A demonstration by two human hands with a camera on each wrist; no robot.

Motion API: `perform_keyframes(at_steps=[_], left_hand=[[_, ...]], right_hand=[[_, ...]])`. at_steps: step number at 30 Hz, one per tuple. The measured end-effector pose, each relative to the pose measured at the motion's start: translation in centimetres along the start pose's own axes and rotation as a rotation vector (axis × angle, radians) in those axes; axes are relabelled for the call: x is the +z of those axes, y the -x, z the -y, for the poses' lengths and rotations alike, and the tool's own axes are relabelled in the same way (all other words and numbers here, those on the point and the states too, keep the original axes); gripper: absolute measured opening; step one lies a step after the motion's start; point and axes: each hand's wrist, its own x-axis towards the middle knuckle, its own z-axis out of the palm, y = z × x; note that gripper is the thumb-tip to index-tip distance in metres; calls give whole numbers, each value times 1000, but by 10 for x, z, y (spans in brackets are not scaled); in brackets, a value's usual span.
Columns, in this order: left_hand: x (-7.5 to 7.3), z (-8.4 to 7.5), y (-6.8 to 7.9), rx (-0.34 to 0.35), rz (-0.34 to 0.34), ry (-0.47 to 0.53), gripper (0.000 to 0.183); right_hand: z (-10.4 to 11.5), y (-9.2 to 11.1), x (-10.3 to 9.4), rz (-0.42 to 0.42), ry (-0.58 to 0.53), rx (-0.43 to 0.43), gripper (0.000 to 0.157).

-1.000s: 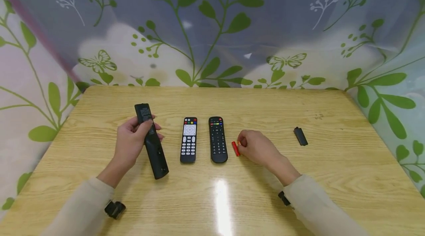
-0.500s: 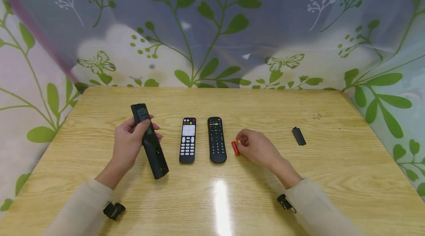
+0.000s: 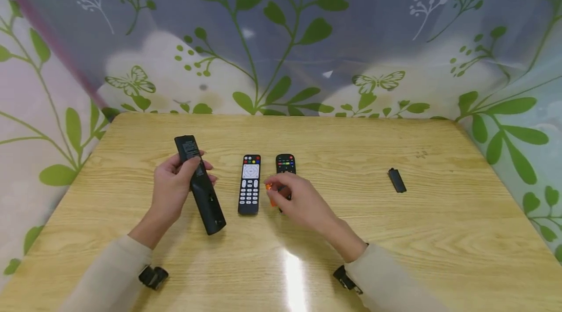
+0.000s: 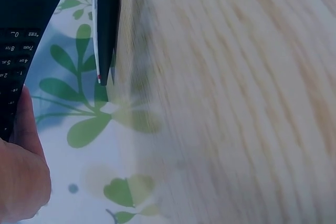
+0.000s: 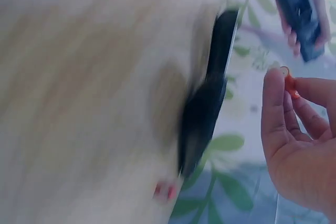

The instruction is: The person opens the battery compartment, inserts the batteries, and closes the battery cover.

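My left hand point(image 3: 171, 185) grips a long black remote control point(image 3: 206, 204) with its back turned up and the thumb across its label. Its number keys show on the far side in the left wrist view, where part of the left hand point(image 4: 23, 182) is seen. Between thumb and fingers my right hand point(image 3: 303, 199) pinches an orange-red battery point(image 3: 272, 198), held over the table beside a black remote point(image 3: 285, 159) that the hand partly covers. In the right wrist view a second red battery point(image 5: 165, 190) lies on the table; the hand hides it in the head view.
A remote with white keys point(image 3: 249, 190) lies face up between the hands. A small black battery cover point(image 3: 397, 180) rests at the right of the wooden table point(image 3: 351, 146). Behind the table hangs a leaf-patterned cloth point(image 3: 175, 58).
The right hand has picked up one battery from the table and moved left with it, now over the black remote's lower part. The left hand and its remote have barely moved.
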Motion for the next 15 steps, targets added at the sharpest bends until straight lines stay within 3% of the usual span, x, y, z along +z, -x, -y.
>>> perform_keyframes(at_steps=[6, 15], left_hand=[[2, 0, -1, 14, 2, -8, 31], [4, 0, 0, 24, -1, -21, 28]], right_hand=[[23, -8, 32, 59, -24, -52, 25], [37, -14, 58, -28, -80, -135, 11]])
